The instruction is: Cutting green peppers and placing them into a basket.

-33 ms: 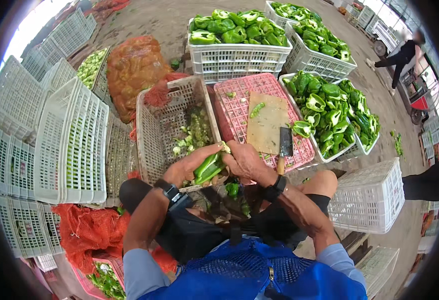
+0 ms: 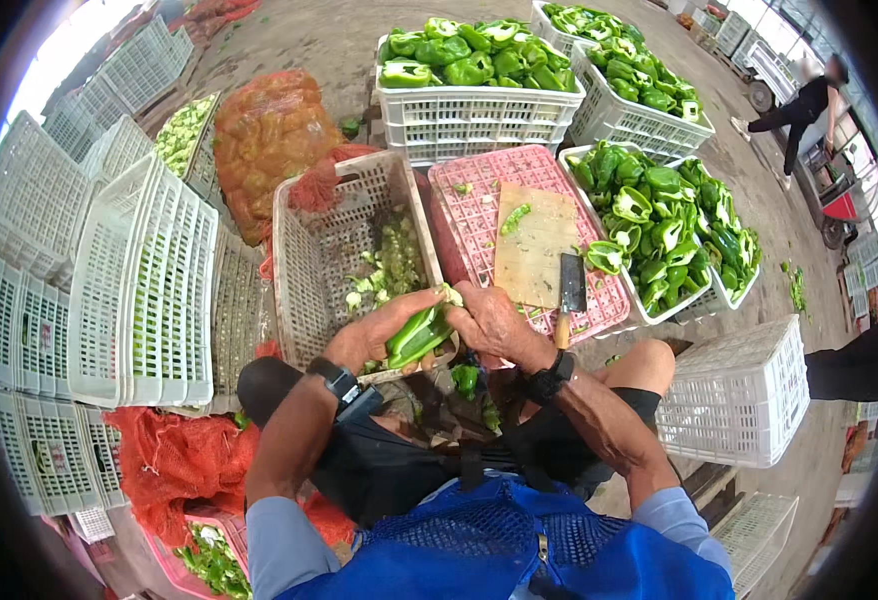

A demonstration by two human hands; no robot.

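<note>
A cut green pepper (image 2: 419, 338) is gripped in my left hand (image 2: 377, 333), above the near edge of a dirty whitish crate (image 2: 289, 215). My right hand (image 2: 497, 325) is closed beside it, with thumb and fingertips at the pepper's pale seed core (image 2: 450, 295); fingers underneath are partly hidden. Seeds and pale core scraps (image 2: 369, 283) lie in the crate below. To the right, a wooden cutting board (image 2: 534, 245) rests on an upturned pink crate (image 2: 459, 205). A cleaver (image 2: 572, 285) lies on the board's near right corner, its wooden handle toward me.
White crates of halved green peppers (image 2: 479, 110) stand ahead and right (image 2: 659, 290). Stacked crates (image 2: 144, 290) fill the left, near a full orange mesh sack (image 2: 269, 150) and red netting (image 2: 184, 460). An upturned white crate (image 2: 739, 400) sits by my right knee. A person (image 2: 809, 115) stands far right.
</note>
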